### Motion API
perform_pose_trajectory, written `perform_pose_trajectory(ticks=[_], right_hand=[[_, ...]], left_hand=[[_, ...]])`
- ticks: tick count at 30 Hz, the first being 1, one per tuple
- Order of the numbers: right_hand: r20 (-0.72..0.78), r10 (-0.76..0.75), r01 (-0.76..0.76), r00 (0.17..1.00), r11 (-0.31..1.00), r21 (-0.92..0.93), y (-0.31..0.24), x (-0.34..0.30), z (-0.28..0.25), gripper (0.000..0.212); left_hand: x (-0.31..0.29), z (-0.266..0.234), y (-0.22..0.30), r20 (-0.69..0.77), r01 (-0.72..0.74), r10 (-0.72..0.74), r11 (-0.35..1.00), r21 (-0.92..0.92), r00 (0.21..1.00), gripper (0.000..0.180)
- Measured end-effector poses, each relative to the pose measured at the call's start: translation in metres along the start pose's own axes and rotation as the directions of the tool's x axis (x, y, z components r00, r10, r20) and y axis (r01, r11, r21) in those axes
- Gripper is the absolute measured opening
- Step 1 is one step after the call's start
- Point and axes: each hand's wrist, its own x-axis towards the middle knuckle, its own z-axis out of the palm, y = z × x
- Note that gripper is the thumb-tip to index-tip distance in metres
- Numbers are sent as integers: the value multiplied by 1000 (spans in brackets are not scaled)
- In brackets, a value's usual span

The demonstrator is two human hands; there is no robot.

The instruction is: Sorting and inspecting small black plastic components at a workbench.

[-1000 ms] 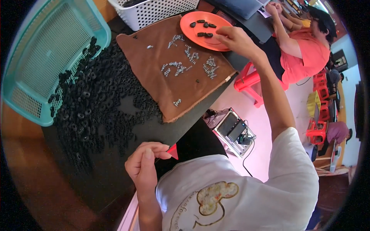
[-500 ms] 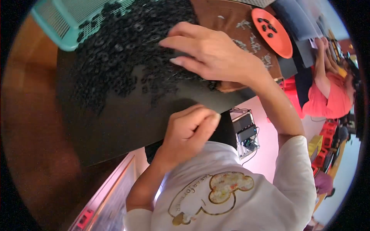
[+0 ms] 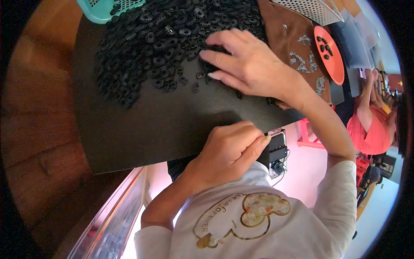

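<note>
A broad heap of small black plastic pieces, many with holes through them, spreads over the dark tabletop. Over the heap's near right edge hovers or rests my right hand, fingers apart and bent downward; a few loose black pieces lie just below its fingertips. I see nothing held in it. Close to the table's front edge, in front of my shirt, my left hand is closed, thumb pressed against the curled fingers. Whatever it may hold is hidden.
A teal basket stands at the far left. On the right, a brown cloth bears small silvery pieces, beside an orange plate with several black pieces. Behind are a white perforated basket and a clear bin. A person in coral sits right.
The view has shifted, so the table things appear farther right and higher. My right hand stays over the heap with its fingers more spread. My left hand remains closed near the edge.
</note>
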Motion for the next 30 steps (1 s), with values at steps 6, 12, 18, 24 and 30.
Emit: perform_pose_trajectory(ticks=[6, 12, 18, 24, 30], right_hand=[[-75, -162, 170, 984, 976, 133, -29, 51, 22, 26], [43, -204, 199, 978, 975, 94, -33, 59, 33, 18], [36, -134, 130, 990, 987, 98, -14, 27, 15, 29], [-69, 20, -2, 997, 971, 240, -13, 19, 3, 28], [90, -81, 64, 993, 981, 181, -28, 35, 11, 27]], left_hand=[[-1, -2, -3, -7, -2, 2, 1000, 7, 1000, 11], [-3, -3, -4, -12, 0, 0, 1000, -28, 1000, 9], [-6, -6, -8, -18, -19, 18, 998, -58, 1000, 9], [-6, -4, -8, -22, -25, 23, 998, -60, 999, 10], [-6, -3, -4, -31, -6, 5, 1000, -30, 1000, 10]])
